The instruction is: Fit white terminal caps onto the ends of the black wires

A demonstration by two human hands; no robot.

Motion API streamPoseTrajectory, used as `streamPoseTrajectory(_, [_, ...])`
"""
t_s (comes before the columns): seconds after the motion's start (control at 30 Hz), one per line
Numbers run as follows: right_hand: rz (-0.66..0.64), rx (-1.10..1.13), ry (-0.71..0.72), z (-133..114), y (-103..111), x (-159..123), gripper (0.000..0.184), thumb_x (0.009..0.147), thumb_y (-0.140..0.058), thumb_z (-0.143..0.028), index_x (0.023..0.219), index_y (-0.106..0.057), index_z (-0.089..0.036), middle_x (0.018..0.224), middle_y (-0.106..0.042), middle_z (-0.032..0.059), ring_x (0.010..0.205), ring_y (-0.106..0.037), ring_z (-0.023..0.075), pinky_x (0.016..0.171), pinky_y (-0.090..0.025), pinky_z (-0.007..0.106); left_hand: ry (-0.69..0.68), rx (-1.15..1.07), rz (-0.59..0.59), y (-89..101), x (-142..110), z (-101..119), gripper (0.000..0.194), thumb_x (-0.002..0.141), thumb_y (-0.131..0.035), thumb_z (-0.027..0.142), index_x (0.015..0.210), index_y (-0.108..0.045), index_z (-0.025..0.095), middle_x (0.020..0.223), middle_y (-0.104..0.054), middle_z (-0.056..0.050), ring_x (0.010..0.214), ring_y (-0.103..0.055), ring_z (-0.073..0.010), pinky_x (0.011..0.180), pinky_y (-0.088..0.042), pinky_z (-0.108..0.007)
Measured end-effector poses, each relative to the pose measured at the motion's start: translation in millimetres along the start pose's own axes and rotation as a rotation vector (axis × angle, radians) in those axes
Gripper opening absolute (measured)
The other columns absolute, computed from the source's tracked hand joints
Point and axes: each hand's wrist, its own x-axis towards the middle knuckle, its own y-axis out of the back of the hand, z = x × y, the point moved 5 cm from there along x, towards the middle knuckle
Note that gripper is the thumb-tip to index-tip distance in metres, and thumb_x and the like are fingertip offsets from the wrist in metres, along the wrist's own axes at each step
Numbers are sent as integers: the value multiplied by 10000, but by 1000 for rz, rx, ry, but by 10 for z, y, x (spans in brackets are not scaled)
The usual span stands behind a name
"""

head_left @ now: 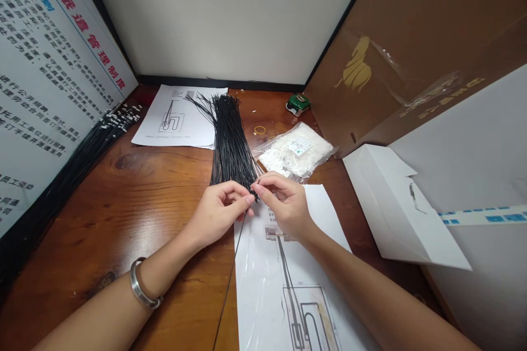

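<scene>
My left hand (226, 209) is closed in a pinch on a thin black wire (229, 279), which trails down toward the lower edge of the view. Close beside it, my right hand (286, 200) also pinches, with thumb and forefinger near the wire's upper end; what sits between those fingertips is too small to make out. Just beyond both hands lies a thick bundle of black wires (230, 142). Under my hands is a printed sheet with a drawing (263, 285). A clear bag of small white pieces (296, 148) lies behind my right hand.
More black wires with white ends (119, 120) lie along the left panel. A second printed sheet (181, 134) is at the back, a green tape measure (297, 104) at the back right. A folded white carton (395, 208) and a brown cardboard box (411, 38) border the right side.
</scene>
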Motion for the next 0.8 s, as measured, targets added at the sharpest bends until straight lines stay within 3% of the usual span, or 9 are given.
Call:
streamPoseTrajectory(0.27, [17, 9, -19, -16, 16, 6, 118, 844, -603, -266, 766, -656, -195, 760, -646, 34, 670, -587, 144, 545, -463, 278, 17, -11, 21, -2, -10, 10, 175, 788, -652, 270, 701, -577, 139, 632, -665, -26, 523, -542, -87, 542, -441, -213])
streamPoseTrajectory(0.6, [-24, -36, 50, -21, -15, -3, 101, 843, -607, -232, 775, -672, -195, 770, -650, 41, 720, -610, 162, 582, -487, 298, 19, -48, 26, 7, 7, -2, 224, 814, -636, 349, 822, -630, 125, 642, -642, -13, 509, -545, -86, 529, -448, -217])
streamPoseTrajectory(0.8, [9, -56, 37, -37, -8, 0, 87, 834, -616, -221, 781, -682, -202, 766, -652, 32, 687, -599, 147, 540, -468, 281, -6, -25, 31, 18, 9, 23, 211, 820, -623, 339, 775, -599, 134, 673, -653, -21, 520, -552, -86, 533, -438, -218])
